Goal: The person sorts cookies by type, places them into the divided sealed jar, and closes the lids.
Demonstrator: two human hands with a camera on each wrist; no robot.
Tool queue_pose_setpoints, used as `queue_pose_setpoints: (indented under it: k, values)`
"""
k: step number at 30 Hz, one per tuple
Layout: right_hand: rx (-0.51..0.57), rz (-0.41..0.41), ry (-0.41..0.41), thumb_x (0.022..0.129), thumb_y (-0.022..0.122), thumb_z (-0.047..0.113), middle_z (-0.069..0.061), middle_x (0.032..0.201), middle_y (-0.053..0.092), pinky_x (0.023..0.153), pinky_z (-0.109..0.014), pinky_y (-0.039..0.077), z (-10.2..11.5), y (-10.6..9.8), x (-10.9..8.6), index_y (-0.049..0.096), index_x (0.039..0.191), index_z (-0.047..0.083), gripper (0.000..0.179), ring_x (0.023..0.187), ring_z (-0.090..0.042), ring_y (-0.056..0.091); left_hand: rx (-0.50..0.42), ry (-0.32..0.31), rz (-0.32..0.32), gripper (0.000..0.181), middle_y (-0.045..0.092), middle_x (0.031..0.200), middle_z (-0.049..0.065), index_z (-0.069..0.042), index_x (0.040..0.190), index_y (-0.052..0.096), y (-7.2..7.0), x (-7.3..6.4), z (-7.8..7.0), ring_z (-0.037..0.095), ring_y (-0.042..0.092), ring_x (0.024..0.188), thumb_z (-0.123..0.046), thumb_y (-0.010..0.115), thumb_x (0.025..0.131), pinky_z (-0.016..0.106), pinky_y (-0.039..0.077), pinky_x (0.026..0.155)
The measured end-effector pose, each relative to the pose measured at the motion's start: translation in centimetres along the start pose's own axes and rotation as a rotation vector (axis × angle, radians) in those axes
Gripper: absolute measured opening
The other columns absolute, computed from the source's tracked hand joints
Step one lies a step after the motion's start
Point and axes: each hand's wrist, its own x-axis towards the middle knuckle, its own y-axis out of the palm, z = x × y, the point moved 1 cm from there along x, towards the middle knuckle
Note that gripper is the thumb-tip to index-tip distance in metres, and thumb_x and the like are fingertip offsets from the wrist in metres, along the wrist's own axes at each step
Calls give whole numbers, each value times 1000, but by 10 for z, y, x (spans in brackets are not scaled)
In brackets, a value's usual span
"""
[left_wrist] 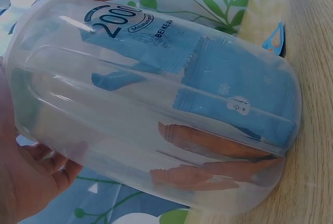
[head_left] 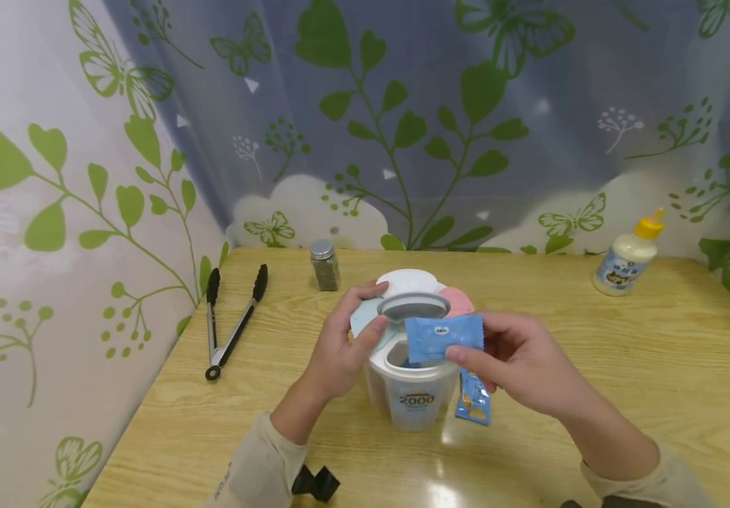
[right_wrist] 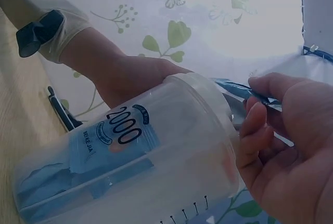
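A clear plastic storage canister [head_left: 416,418] with a white top stands on the table, its petal-like lids white, mint and pink. The front compartment's opening [head_left: 397,355] is uncovered. My left hand [head_left: 339,349] holds the canister's top from the left, thumb on the lid side. Between thumb and fingers, my right hand [head_left: 527,367] pinches a small blue packet [head_left: 428,340], which overlaps the front opening in the head view. Through the canister wall, the left wrist view shows blue packets [left_wrist: 244,89] in one compartment and orange-brown packets [left_wrist: 208,143] in another.
Another blue packet [head_left: 474,403] lies on the table [head_left: 562,451] just right of the canister. Black-tipped tongs [head_left: 234,339] rest open at the left. A small jar [head_left: 324,267] with a metal lid stands behind, and a yellow-capped bottle [head_left: 622,262] stands back right.
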Motion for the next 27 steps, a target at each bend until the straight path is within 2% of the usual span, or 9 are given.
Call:
queue_pose_setpoints:
  k: [6, 11, 15, 21, 27]
  values:
    - [-75, -28, 9, 91, 68, -2, 3, 73, 61, 40, -26, 42, 2, 5, 3, 71, 106, 9, 19, 49, -11, 47, -3, -7, -2, 44, 53, 146, 14, -4, 135, 54, 0, -1, 0, 28, 44, 142, -30, 56, 99, 48, 36, 117]
    - [-40, -20, -13, 94, 63, -2, 5, 79, 65, 39, -27, 42, 1, 5, 3, 70, 107, 0, 15, 49, -12, 47, 2, -2, -9, 44, 54, 145, 14, -4, 135, 54, 0, 0, 1, 28, 45, 141, -30, 56, 99, 48, 36, 117]
    - [-11, 6, -8, 95, 61, -3, 3, 83, 67, 39, -28, 42, -1, 3, 4, 69, 111, 0, 18, 48, -14, 47, 7, 0, -16, 44, 55, 144, 14, -4, 134, 55, -1, 1, 1, 27, 46, 141, -29, 56, 99, 48, 36, 117]
    - [41, 44, 27, 97, 57, -3, 3, 70, 60, 39, -29, 40, -6, -4, 2, 67, 116, 2, 21, 47, -16, 44, -5, 5, -6, 43, 54, 145, 14, -4, 135, 54, 0, 0, 1, 27, 45, 141, -29, 56, 99, 49, 36, 117]
    - [118, 47, -23, 97, 52, -9, -4, 60, 49, 38, -32, 36, -10, -9, -4, 65, 116, 1, 26, 46, -18, 40, -27, -1, 2, 44, 52, 147, 14, -5, 136, 53, 0, 0, 0, 28, 43, 143, -30, 56, 100, 50, 36, 117]
